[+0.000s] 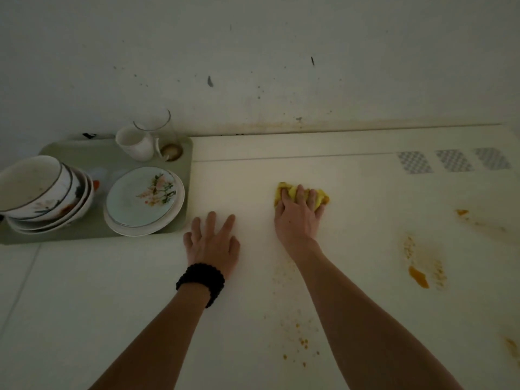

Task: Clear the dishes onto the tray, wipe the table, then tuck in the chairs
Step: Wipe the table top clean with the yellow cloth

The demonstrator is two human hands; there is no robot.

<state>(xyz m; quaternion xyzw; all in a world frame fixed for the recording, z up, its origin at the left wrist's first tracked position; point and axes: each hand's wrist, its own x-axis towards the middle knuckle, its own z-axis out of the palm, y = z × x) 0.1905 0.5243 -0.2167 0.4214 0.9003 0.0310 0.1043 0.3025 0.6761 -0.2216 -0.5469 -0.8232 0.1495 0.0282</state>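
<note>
Two hands on the white table [365, 178]. Right hand [298, 218], centre-right of frame, presses a bunched yellow cloth [302, 194], fingers curled over it. Left hand [213, 243], centre of frame, lies flat with fingers spread, holding nothing; black bead bracelet [200, 281] at the wrist.

Dishes already on the green tray [70, 153] at left of frame: stacked bowls [42, 192], floral plates [145, 197], white mug [135, 143], clear glass [153, 123]. Judged step: wiping.

Orange smears [419, 277] sit at right of frame, crumbs [298, 336] at lower centre. Advice: sweep the cloth toward the smears with firm overlapping strokes, gathering crumbs inward rather than off the edge; refold once soiled.

Cloth is a wad, long axis roughly left-right across the frame; no clear pointing end.
</note>
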